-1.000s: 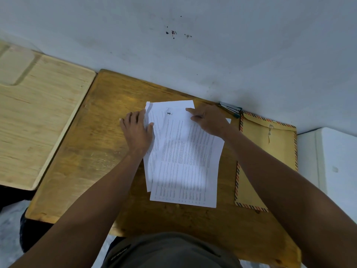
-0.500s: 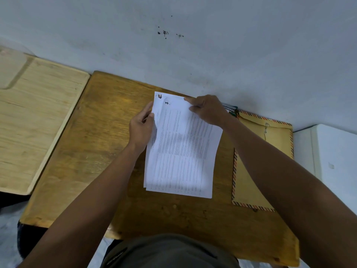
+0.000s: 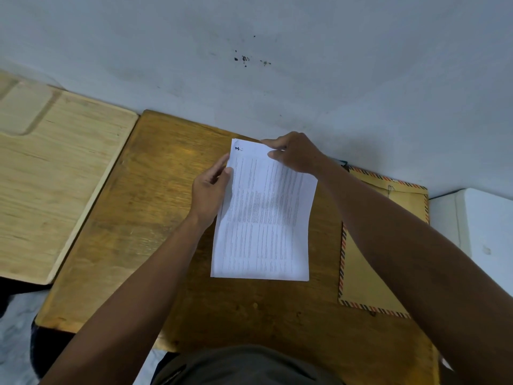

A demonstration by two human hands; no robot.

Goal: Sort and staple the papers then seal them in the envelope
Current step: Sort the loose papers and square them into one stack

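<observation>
Papers [image 3: 263,218] now squared, both hands' fingers [image 3: 273,155] pinching (top)

Head camera looks steeply down, close over the desk [image 3: 144,218] (one view only).

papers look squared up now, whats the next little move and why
Probably reach for the stapler, just showing at the wall behind the right hand. The papers look aligned into one stack, the left hand pinching the left edge and the right the top. The left hand should keep the pinch so the sheets stay aligned. The envelope comes afterwards.
</observation>
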